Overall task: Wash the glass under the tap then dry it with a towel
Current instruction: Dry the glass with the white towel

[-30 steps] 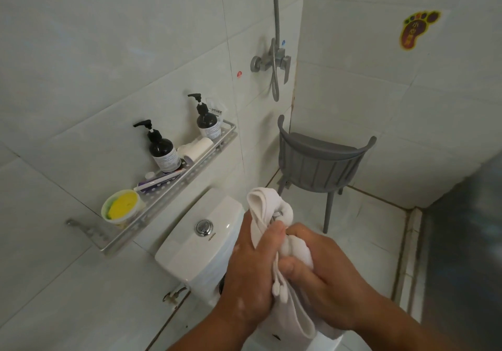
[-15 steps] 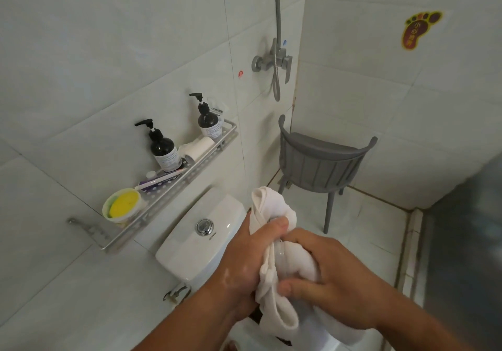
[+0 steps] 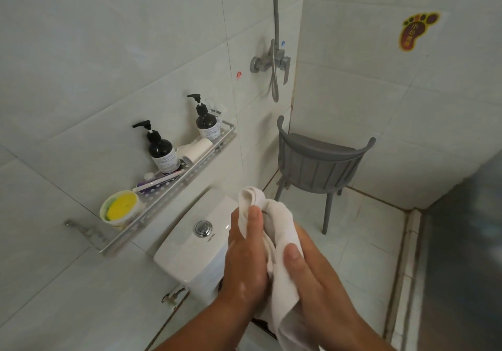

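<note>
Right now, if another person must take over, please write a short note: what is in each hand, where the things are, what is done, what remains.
Left hand: closed on the white towel from the left.
Right hand: closed on the towel from the right.
Glass: not visible; presumably wrapped inside the towel, held above the toilet tank.
Done: washing seems finished; the left hand looks wet.
Left: finish drying, unwrap and check the glass.

foot-shaped sticker [image 3: 415, 30] on wall | Chinese characters borne, not legible || pump bottle [image 3: 163, 153] labels | print too small
</note>
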A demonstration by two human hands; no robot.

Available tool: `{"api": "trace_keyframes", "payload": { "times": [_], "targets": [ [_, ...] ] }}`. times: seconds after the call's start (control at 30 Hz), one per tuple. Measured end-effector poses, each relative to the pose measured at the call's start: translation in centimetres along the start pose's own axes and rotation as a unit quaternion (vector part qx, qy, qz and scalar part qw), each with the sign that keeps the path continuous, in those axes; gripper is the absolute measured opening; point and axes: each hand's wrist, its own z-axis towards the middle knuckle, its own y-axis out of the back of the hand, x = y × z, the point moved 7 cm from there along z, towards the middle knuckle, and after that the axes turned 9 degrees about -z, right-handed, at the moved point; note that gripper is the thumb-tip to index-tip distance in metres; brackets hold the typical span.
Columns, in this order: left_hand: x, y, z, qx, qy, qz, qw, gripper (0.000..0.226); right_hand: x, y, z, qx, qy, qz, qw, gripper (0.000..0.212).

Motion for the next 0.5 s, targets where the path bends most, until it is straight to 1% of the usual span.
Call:
{"api": "trace_keyframes", "payload": {
  "times": [0.07, 0.13, 0.17, 0.23, 0.3, 0.37, 0.4, 0.5],
  "targets": [
    [0.5, 0.0, -0.1, -0.008, 0.005, 0.012, 1.000, 0.069, -0.1, -0.3, 0.2, -0.062, -0.013, -0.019, 0.998, 0.039],
    [0.5, -0.3, -0.1, -0.001, -0.009, 0.048, 0.999, 0.058, -0.4, -0.2, 0.5, -0.101, -0.034, -0.018, 0.994, 0.032],
    [0.3, -0.5, -0.1, 0.009, -0.025, 0.066, 0.997, 0.052, -0.4, -0.1, 0.7, -0.109, -0.040, -0.013, 0.993, 0.033],
    [-0.4, -0.7, -0.1, 0.031, -0.075, 0.107, 0.991, 0.054, -0.3, 0.4, 1.0, -0.125, -0.043, -0.014, 0.991, 0.036],
    [-1.2, -1.0, -0.3, 0.051, -0.129, 0.145, 0.980, 0.047, -0.1, 1.2, 1.0, -0.149, -0.049, -0.018, 0.987, 0.032],
    [-1.8, -0.9, -0.4, 0.060, -0.180, 0.165, 0.968, 0.037, 0.2, 2.1, 1.4, -0.151, -0.073, 0.000, 0.986, 0.030],
    [-2.0, -0.8, -0.4, 0.063, -0.205, 0.175, 0.961, 0.037, 0.4, 2.5, 1.6, -0.140, -0.087, 0.011, 0.986, 0.029],
    [-2.2, -0.8, -0.5, 0.081, -0.263, 0.205, 0.939, 0.044, 0.4, 3.2, 2.6, -0.084, -0.126, 0.041, 0.988, 0.033]
  ]
}}
